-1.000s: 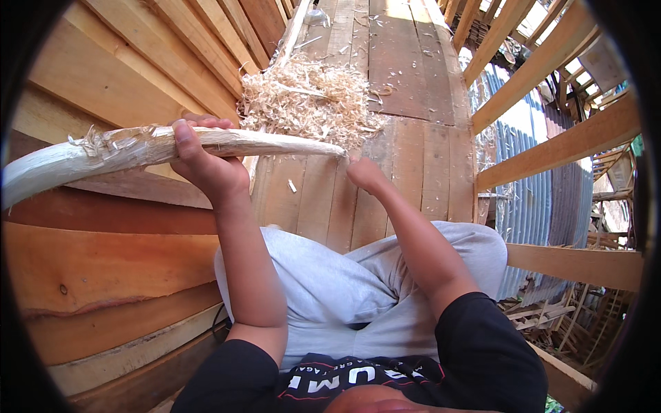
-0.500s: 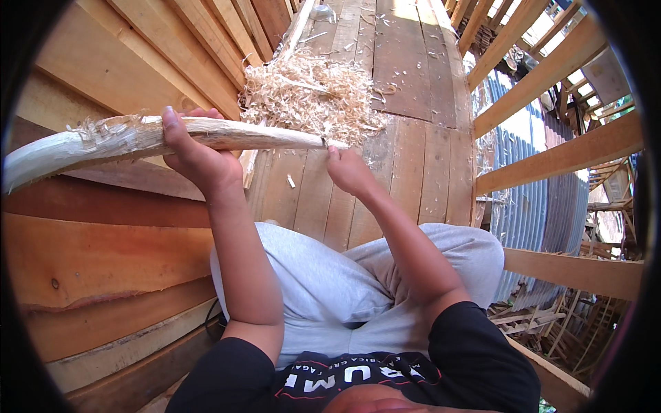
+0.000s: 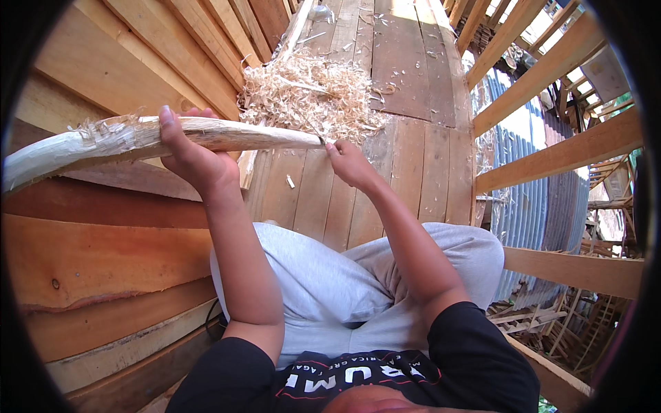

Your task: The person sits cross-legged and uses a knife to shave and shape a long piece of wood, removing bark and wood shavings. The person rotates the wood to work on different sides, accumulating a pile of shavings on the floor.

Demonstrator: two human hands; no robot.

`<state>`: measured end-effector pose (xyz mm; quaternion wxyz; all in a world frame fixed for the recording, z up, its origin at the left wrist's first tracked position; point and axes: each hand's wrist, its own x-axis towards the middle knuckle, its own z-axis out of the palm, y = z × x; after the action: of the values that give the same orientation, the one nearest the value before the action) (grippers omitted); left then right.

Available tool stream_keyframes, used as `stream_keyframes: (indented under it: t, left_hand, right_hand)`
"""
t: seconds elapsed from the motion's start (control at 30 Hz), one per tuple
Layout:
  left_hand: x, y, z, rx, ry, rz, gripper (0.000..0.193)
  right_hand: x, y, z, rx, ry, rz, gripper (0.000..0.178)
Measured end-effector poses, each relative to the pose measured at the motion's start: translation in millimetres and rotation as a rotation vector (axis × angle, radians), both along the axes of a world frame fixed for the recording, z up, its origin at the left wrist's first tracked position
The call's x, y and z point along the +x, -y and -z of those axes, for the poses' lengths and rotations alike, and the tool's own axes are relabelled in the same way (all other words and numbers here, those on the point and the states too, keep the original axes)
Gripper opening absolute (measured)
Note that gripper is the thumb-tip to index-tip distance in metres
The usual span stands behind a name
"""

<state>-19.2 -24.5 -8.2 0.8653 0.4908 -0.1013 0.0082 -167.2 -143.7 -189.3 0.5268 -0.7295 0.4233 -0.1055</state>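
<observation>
One peeled pole (image 3: 237, 135) is being held across the left of the frame, its thin end pointing toward the upper middle. It is being clasped by the left hand (image 3: 197, 163). At the thin end, the right hand (image 3: 351, 165) is being held with curled fingers beside a small dark piece (image 3: 321, 140); whether anything is being gripped cannot be told. Compared with one second ago, right hand and thin end are being found farther left; work is being judged as centred on that tip.
</observation>
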Motion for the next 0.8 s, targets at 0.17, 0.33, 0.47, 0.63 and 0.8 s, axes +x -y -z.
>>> stream_keyframes:
  t: [0.17,0.33,0.47,0.63,0.8]
  left_hand:
    - [2,-3,2,0.013,0.011,0.016,0.047]
    - [1,-1,0,0.022,0.020,0.016,0.047]
    - [-1,-2,1,0.020,0.025,0.020,0.047]
    - [-14,1,-4,0.029,0.029,0.002,0.044]
    - [-28,3,-8,0.033,0.062,-0.012,0.044]
  right_hand:
    - [2,13,3,0.005,0.172,0.147,0.029]
    - [-1,9,16,0.161,0.106,0.241,0.023]
    - [-1,5,13,0.280,0.008,0.215,0.023]
    - [3,1,2,0.194,0.020,0.211,0.044]
    - [3,5,0,0.052,-0.141,0.138,0.061]
